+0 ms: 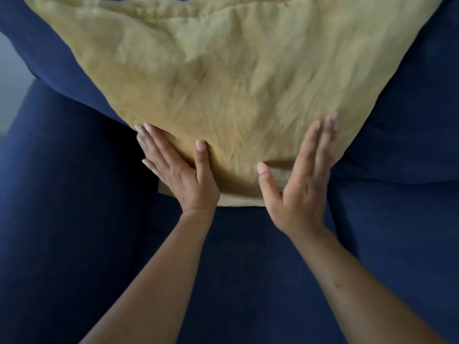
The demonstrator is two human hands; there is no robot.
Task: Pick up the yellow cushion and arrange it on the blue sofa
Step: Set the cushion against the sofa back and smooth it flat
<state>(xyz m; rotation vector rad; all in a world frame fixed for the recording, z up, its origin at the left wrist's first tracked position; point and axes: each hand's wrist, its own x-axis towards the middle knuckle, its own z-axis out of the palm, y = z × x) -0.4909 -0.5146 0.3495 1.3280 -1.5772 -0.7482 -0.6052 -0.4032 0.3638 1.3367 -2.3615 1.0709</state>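
Yellow cushion (223, 78) filling the upper centre of the frame, propped against the back of the blue sofa (62, 219), lower edge on the seat. Left hand (178, 167) flat on its lower left corner, fingers spread, gripping nothing. Right hand (300, 180) flat against its lower right edge, fingers together, thumb out.

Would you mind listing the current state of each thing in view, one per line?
yellow cushion: wrinkled, resting on the sofa, lower edge between both hands.
blue sofa: bearing the cushion.
left hand: open, flat against the cushion's lower left edge.
right hand: open, fingers straight, at the cushion's lower right edge.
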